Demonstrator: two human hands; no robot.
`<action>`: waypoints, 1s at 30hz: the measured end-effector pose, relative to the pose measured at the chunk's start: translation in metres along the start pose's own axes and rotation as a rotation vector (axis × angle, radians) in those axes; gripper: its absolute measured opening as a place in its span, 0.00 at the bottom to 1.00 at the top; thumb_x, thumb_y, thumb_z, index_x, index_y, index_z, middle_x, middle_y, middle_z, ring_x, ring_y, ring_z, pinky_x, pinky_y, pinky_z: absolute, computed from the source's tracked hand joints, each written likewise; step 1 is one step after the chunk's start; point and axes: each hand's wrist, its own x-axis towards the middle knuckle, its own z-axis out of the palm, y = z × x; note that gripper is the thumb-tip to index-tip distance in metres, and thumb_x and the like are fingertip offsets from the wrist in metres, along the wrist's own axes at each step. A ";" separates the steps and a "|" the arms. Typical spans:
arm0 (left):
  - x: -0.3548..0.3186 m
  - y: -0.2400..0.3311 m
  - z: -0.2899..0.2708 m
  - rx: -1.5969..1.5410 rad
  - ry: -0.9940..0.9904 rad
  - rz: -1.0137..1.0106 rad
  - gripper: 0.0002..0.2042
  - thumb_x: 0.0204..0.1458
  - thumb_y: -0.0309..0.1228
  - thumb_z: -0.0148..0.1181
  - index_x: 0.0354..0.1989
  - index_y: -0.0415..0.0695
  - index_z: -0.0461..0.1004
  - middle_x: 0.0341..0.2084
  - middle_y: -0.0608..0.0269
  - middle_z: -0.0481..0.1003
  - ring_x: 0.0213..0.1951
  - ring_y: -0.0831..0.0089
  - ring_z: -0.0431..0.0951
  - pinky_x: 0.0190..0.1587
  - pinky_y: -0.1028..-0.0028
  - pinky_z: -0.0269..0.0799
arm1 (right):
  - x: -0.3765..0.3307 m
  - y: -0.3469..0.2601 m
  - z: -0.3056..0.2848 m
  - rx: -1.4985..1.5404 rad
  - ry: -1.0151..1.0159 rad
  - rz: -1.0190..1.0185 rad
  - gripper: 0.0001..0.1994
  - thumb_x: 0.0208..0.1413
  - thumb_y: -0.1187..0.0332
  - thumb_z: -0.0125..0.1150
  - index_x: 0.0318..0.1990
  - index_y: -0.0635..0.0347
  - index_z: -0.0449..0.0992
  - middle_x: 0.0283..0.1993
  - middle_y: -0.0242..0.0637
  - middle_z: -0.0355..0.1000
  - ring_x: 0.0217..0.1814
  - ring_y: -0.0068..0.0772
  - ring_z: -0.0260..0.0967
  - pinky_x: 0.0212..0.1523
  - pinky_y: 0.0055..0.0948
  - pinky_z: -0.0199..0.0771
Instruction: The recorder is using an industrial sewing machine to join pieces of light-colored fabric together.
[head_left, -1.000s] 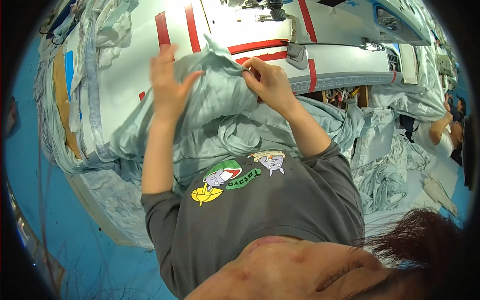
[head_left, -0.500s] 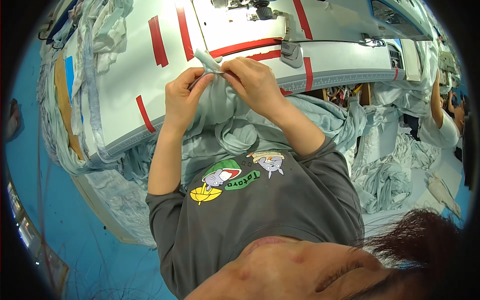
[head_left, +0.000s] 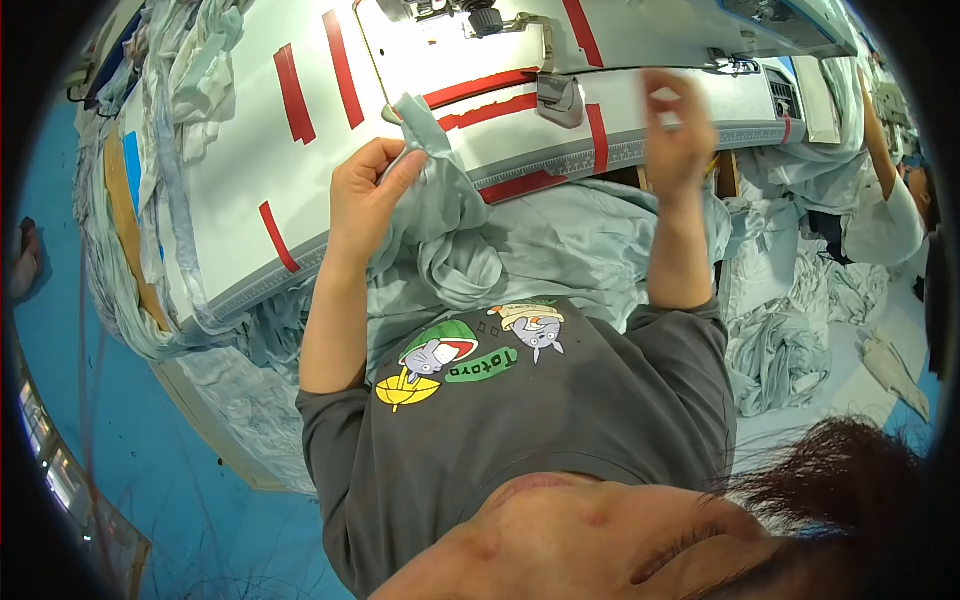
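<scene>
My left hand [head_left: 368, 195] pinches a pale grey-green piece of fabric [head_left: 428, 130] between thumb and fingers, over the front part of the white sewing table [head_left: 235, 165]. The cloth's end stands up above the fingertips, and its folds hang over the table edge into more of the same fabric [head_left: 560, 230] across my lap. Off to the right, my right hand [head_left: 680, 145] is raised near the table's front edge, away from the cloth. Motion smears its fingers, so I cannot make out whether anything small is between them.
Sewing machine parts [head_left: 482, 18] stand at the top centre, with a grey metal guard [head_left: 560, 100] nearer me. Red tape strips [head_left: 293, 95] and a ruler strip [head_left: 640, 150] mark the table. Strips of cloth [head_left: 180, 120] hang at left; fabric heaps [head_left: 785, 360] lie right. Another person's arm [head_left: 878, 140] shows far right.
My right hand has let go of the fabric and swung off to the right. My left hand still pinches the cloth, whose upper end now hangs looser.
</scene>
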 end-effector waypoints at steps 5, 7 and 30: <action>-0.003 0.002 0.000 0.008 0.000 -0.047 0.07 0.52 0.31 0.62 0.30 0.39 0.75 0.19 0.76 0.70 0.23 0.89 0.62 0.26 0.84 0.57 | 0.045 0.115 -0.044 -0.726 0.176 -0.119 0.17 0.57 0.77 0.50 0.55 0.60 0.68 0.56 0.40 0.68 0.56 0.43 0.67 0.56 0.36 0.67; -0.001 0.004 0.002 0.015 0.006 -0.061 0.07 0.52 0.30 0.62 0.30 0.39 0.75 0.19 0.75 0.70 0.23 0.89 0.63 0.26 0.84 0.57 | 0.047 0.157 -0.055 -0.828 0.000 -0.112 0.19 0.58 0.74 0.48 0.58 0.60 0.66 0.59 0.43 0.65 0.61 0.47 0.62 0.59 0.41 0.62; 0.028 -0.012 0.014 0.034 -0.059 -0.118 0.08 0.52 0.30 0.60 0.33 0.37 0.77 0.21 0.74 0.71 0.26 0.88 0.66 0.30 0.83 0.60 | -0.028 -0.065 0.074 0.192 -0.445 -0.144 0.19 0.49 0.70 0.66 0.51 0.52 0.72 0.34 0.34 0.73 0.27 0.32 0.71 0.29 0.25 0.72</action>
